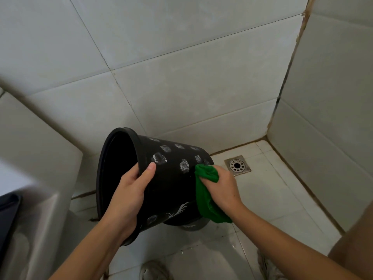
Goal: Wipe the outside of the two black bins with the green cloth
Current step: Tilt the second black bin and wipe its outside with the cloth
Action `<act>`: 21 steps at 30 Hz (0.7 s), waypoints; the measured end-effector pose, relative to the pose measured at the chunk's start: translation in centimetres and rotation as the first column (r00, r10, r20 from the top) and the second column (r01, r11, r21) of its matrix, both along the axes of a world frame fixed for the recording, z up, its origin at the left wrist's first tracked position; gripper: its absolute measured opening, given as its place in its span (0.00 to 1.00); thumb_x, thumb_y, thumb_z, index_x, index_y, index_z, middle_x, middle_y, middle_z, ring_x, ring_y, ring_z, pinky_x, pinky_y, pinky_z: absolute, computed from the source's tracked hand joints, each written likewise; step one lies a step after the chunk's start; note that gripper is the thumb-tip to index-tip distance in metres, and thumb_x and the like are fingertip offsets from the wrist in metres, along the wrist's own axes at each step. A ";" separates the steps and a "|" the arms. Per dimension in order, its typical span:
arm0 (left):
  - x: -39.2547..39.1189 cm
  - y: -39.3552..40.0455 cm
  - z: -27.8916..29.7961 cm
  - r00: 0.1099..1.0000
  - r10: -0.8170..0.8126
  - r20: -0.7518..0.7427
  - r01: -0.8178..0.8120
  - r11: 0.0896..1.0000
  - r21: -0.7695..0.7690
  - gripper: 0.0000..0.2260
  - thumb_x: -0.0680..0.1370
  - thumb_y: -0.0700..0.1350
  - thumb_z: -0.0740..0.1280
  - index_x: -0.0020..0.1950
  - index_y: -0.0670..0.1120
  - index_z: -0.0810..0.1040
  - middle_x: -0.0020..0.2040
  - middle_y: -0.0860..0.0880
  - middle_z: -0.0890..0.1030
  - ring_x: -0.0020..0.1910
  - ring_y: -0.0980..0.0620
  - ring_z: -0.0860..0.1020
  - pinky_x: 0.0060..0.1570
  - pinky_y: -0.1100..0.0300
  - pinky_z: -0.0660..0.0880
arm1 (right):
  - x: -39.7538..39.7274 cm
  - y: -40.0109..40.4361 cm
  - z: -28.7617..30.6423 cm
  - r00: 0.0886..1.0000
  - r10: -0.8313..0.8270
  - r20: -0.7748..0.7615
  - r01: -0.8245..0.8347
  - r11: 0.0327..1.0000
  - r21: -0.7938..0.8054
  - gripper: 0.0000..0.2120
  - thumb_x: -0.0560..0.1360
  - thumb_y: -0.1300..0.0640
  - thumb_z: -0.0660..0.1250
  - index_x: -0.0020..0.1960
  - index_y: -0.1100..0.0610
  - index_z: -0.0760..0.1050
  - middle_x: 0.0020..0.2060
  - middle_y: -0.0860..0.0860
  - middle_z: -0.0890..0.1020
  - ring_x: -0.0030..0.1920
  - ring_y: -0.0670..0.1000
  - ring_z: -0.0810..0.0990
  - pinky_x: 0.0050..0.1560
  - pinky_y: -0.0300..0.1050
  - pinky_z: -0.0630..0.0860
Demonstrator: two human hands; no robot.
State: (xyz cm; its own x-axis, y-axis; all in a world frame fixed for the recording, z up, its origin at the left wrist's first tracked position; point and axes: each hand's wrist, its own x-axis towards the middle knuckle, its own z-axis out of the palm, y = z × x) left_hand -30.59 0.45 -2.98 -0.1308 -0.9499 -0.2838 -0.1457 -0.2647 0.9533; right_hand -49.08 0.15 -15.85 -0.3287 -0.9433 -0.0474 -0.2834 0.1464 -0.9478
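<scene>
A person tips a black bin (161, 178) on its side above the tiled floor, just left of the floor drain (237, 165). The left hand (129, 197) grips its rim, thumb outside, fingers apparently inside; the right hand (224, 188) presses a bunched green cloth (205, 190) against the bin's wall, fingers curled round it.

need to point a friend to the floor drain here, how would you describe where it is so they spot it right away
Look to the corner where the two tiled walls meet the floor. Just out from that corner, beyond the right hand with the green cloth, sits the floor drain: the only metal square, with a round holed grate.
</scene>
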 end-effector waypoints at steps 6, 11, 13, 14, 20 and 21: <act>0.0 0.1 -0.1 1.000 -0.001 0.001 0.001 1.000 0.011 0.12 0.79 0.50 0.62 0.60 0.54 0.81 0.54 0.51 0.85 0.55 0.48 0.83 0.56 0.48 0.77 | -1.9 -0.1 -1.8 0.987 -0.058 0.151 0.045 0.995 0.089 0.04 0.73 0.50 0.72 0.47 0.47 0.79 0.43 0.46 0.84 0.46 0.48 0.83 0.47 0.46 0.80; 0.1 0.1 0.0 1.000 0.017 -0.006 -0.017 1.000 0.020 0.11 0.79 0.50 0.62 0.57 0.54 0.81 0.53 0.51 0.85 0.55 0.48 0.83 0.56 0.49 0.77 | -1.3 0.1 -2.1 0.957 -0.222 0.187 0.214 0.975 0.064 0.15 0.72 0.54 0.75 0.52 0.53 0.70 0.42 0.46 0.81 0.43 0.45 0.81 0.42 0.44 0.79; 0.1 0.1 0.0 1.000 0.018 -0.008 -0.017 1.000 0.021 0.11 0.80 0.49 0.62 0.58 0.54 0.81 0.54 0.51 0.85 0.55 0.48 0.83 0.56 0.49 0.77 | -1.2 0.1 -2.3 0.958 -0.227 0.175 0.227 0.974 0.023 0.13 0.72 0.56 0.75 0.49 0.55 0.72 0.41 0.47 0.81 0.42 0.45 0.80 0.40 0.44 0.79; 0.0 0.0 0.0 1.000 0.016 -0.007 -0.016 1.000 0.019 0.11 0.80 0.49 0.62 0.58 0.54 0.81 0.53 0.51 0.85 0.54 0.49 0.83 0.55 0.49 0.77 | -1.2 0.1 -2.6 0.961 -0.233 0.147 0.235 0.972 0.004 0.10 0.72 0.56 0.74 0.48 0.56 0.74 0.40 0.48 0.81 0.42 0.46 0.80 0.39 0.42 0.78; -0.4 0.0 0.0 1.000 0.028 -0.013 -0.028 0.999 0.019 0.11 0.80 0.48 0.62 0.58 0.54 0.82 0.53 0.51 0.85 0.53 0.49 0.83 0.54 0.50 0.78 | 0.2 -0.4 -3.3 0.926 -0.376 -0.043 0.374 0.926 -0.051 0.16 0.73 0.55 0.73 0.60 0.56 0.77 0.48 0.47 0.78 0.46 0.44 0.75 0.44 0.32 0.70; -0.4 0.0 0.0 0.999 0.030 -0.014 -0.030 0.999 0.022 0.11 0.80 0.49 0.62 0.58 0.54 0.81 0.54 0.51 0.85 0.54 0.49 0.83 0.54 0.49 0.78 | 0.4 -0.4 -3.2 0.913 -0.408 0.012 0.408 0.912 -0.038 0.18 0.73 0.54 0.73 0.61 0.55 0.74 0.47 0.46 0.78 0.46 0.45 0.76 0.43 0.34 0.71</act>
